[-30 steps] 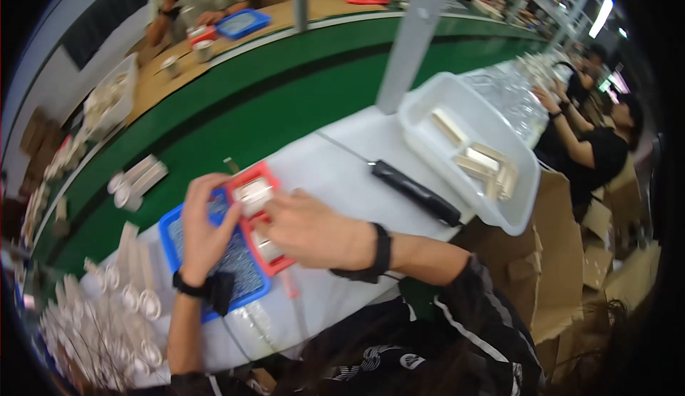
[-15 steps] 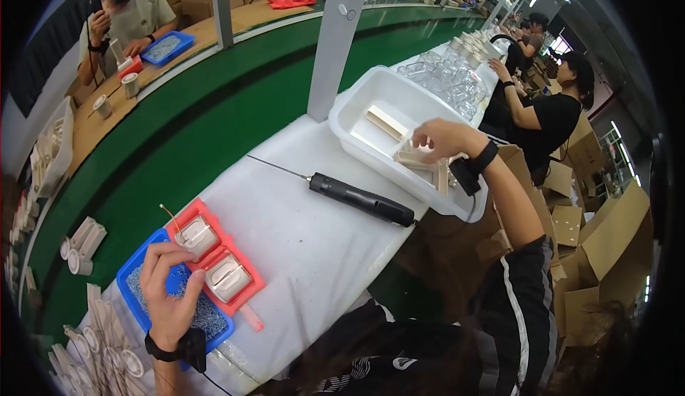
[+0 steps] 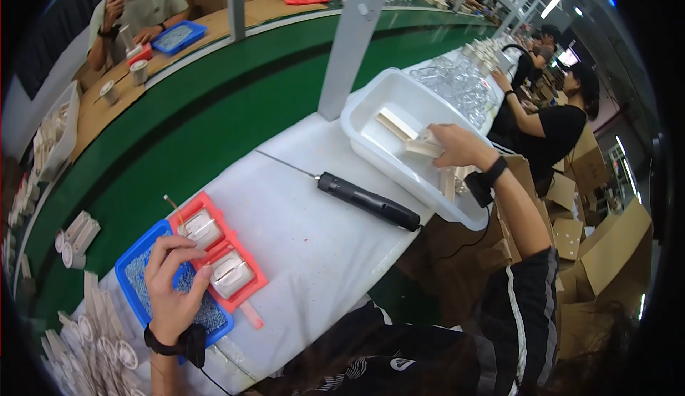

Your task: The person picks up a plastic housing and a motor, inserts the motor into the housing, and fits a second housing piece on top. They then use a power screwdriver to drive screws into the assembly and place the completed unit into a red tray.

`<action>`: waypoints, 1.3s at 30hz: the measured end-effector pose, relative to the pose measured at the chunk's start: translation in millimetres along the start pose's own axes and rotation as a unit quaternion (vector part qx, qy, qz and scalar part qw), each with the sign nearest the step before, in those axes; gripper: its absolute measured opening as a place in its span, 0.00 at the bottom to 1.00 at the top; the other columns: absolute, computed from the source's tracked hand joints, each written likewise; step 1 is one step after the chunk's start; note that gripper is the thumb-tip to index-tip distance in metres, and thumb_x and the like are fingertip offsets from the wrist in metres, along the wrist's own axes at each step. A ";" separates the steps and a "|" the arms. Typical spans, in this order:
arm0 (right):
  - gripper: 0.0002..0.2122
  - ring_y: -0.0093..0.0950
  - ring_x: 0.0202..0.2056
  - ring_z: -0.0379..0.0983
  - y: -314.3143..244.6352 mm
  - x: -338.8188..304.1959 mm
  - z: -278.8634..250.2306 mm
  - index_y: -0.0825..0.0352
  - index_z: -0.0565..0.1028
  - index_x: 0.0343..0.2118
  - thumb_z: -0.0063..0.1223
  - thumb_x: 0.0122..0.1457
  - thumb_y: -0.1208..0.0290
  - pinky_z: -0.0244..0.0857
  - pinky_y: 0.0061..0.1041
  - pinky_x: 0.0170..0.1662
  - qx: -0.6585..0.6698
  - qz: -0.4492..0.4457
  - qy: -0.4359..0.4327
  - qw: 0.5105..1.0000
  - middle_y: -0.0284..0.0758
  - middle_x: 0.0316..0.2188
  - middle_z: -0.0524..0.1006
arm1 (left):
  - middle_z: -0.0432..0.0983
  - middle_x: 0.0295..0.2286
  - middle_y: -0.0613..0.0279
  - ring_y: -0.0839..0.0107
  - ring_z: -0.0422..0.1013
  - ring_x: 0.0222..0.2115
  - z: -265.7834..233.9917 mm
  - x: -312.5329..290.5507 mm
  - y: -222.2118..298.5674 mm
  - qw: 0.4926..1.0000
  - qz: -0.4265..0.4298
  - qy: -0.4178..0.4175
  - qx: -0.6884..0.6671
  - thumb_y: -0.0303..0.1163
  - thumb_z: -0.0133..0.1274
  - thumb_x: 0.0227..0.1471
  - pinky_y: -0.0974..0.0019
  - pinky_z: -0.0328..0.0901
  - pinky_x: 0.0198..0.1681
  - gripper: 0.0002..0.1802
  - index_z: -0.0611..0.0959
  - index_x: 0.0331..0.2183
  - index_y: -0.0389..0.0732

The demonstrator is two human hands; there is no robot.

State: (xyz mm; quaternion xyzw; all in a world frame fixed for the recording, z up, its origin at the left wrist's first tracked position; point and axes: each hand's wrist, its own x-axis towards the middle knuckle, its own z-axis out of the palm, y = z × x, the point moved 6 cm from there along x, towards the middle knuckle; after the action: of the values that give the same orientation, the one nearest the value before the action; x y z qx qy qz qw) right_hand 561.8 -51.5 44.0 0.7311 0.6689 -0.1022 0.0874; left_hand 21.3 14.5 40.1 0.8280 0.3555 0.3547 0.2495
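My left hand [image 3: 171, 285] hovers over a blue tray [image 3: 140, 245] of small screws, thumb and fingers apart. Its fingertips reach the edge of a red holder [image 3: 217, 250], close to the two rounded white plastic housings [image 3: 232, 273] seated there. A thin wire sticks up by the farther housing. Over at the right, my right hand [image 3: 460, 146] is inside a white bin [image 3: 360, 143], closed on a long off-white plastic part [image 3: 423, 146]. Another off-white strip [image 3: 394, 123] lies in the bin. Between my hands rests a black electric screwdriver [image 3: 367, 200], bit pointing far left.
A grey post [image 3: 349, 61] rises behind the bin. Clear plastic parts [image 3: 457, 82] pile up beyond it. White handled parts [image 3: 100, 332] heap at the near left. A green conveyor [image 3: 235, 125] runs behind the table. Cardboard boxes [image 3: 610, 246] stand at right; co-workers sit farther off.
My right hand has lifted a long off-white part from the pieces in the bin and tilts it. My left hand stays by the red holder. The whole view has shifted slightly.
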 end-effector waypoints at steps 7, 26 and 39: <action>0.28 0.52 0.43 0.75 -157.3 -17.9 -61.7 0.71 0.73 0.49 0.69 0.47 0.65 0.70 0.41 0.48 0.100 -0.160 0.063 0.980 0.51 0.41 0.78 | 0.77 0.45 0.52 0.53 0.73 0.48 9.7 1.6 11.5 0.994 0.036 -0.095 -0.032 0.29 0.71 0.41 0.56 0.67 0.53 0.26 0.83 0.45 0.36; 0.31 0.38 0.48 0.76 -230.6 8.8 10.4 0.67 0.72 0.59 0.71 0.52 0.69 0.71 0.34 0.51 0.203 -0.231 -0.026 0.951 0.43 0.49 0.76 | 0.77 0.45 0.59 0.60 0.72 0.46 22.3 -9.2 5.8 0.991 0.051 -0.123 -0.021 0.38 0.66 0.54 0.59 0.63 0.54 0.21 0.83 0.47 0.40; 0.10 0.40 0.43 0.75 -246.7 -20.7 3.7 0.66 0.83 0.38 0.67 0.52 0.80 0.70 0.32 0.41 0.155 -0.230 0.172 0.945 0.36 0.37 0.78 | 0.78 0.47 0.61 0.61 0.72 0.49 26.2 -11.5 1.1 0.990 0.040 -0.133 -0.026 0.33 0.68 0.49 0.59 0.61 0.55 0.22 0.84 0.47 0.41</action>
State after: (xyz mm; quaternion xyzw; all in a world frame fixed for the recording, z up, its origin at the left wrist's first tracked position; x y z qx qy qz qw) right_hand 314.3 -50.2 48.2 0.5683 0.7997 -0.0944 -0.1691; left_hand 36.1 0.8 19.7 0.8746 0.2764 0.2601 0.3016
